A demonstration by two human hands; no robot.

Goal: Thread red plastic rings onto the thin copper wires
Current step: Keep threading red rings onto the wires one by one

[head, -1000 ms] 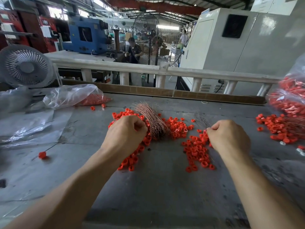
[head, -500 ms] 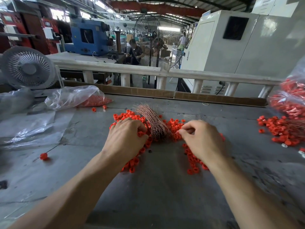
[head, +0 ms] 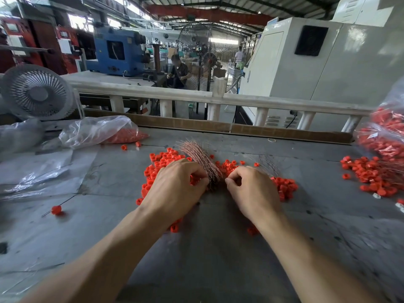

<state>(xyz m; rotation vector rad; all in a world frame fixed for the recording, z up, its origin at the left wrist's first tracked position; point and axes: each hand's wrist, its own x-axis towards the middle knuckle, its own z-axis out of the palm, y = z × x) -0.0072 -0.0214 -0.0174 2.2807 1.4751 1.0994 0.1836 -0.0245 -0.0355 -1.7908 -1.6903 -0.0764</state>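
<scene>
Two hands, left hand [head: 175, 189], right hand [head: 251, 191], one wire bundle [head: 201, 162], perhaps hundreds of rings [head: 161, 160]

Factory floor: steel-truss roof, red overhead crane beam [head: 207, 13], blue machine [head: 118, 54], white machine cabinet [head: 317, 62], pedestal fan [head: 196, 47], grey workbench [head: 207, 259].

The grey bench [head: 207, 259] carries scattered red rings [head: 284, 186], a copper wire bundle [head: 201, 160], clear plastic bags [head: 96, 132] at left, and a small white fan [head: 37, 92].

Bright daylight enters through the far windows [head: 76, 22], blown out white. Shadows on the worktop [head: 207, 259] are soft. Edges bend and blur.
</scene>
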